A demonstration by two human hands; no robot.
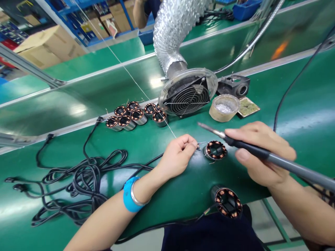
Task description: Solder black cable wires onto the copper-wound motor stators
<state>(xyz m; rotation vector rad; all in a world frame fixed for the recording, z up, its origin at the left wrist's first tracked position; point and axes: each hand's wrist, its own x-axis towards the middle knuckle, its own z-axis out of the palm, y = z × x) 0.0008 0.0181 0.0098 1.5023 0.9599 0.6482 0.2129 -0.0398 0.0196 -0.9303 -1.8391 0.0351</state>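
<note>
1. A copper-wound stator (209, 156) stands on the desk (188, 195) between the two hands, its open ring facing up.
2. The left hand (180, 153) is closed in a narrow pinch, thumb against forefinger, on thin wire ends (198, 146) just left of that stator; whether they touch it I cannot tell.
3. The right hand (267, 172) grips a soldering iron (277, 161) like a pen — fingers closed around the handle, its tip pointing left, apart from the wire ends.
4. Nearer, at the desk's edge, sits a second stator (227, 203), a black cable running to it from the left.
5. A thin pale strand (133, 78) slants from the far left down to the left hand.
6. Farther off, more stators (127, 122) cluster left of a round fan hood (190, 97); a round pot (223, 108) and a square tray (258, 108) stand right of it.
7. Coiled black cables (86, 181) cover the left side — looped and overlapping.
</note>
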